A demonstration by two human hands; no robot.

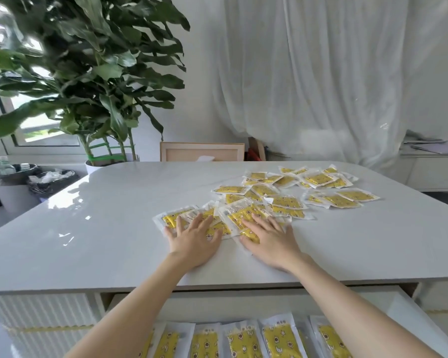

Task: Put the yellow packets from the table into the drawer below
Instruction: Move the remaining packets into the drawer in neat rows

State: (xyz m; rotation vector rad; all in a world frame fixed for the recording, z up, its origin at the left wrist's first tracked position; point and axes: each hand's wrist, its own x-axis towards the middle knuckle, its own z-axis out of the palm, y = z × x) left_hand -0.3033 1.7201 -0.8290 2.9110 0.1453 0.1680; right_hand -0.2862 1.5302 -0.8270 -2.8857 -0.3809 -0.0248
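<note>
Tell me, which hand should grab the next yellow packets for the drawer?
Probably the right hand. It lies flat on the near clump of yellow plastic packets, beside the far scatter. The left hand presses only that clump's left end. The open white drawer sits below both.

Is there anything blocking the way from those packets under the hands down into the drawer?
Nothing visible does. Both hands, left and right, lie flat on the yellow packets; bare table leads to the near edge, and the drawer below stands open, partly filled.
</note>
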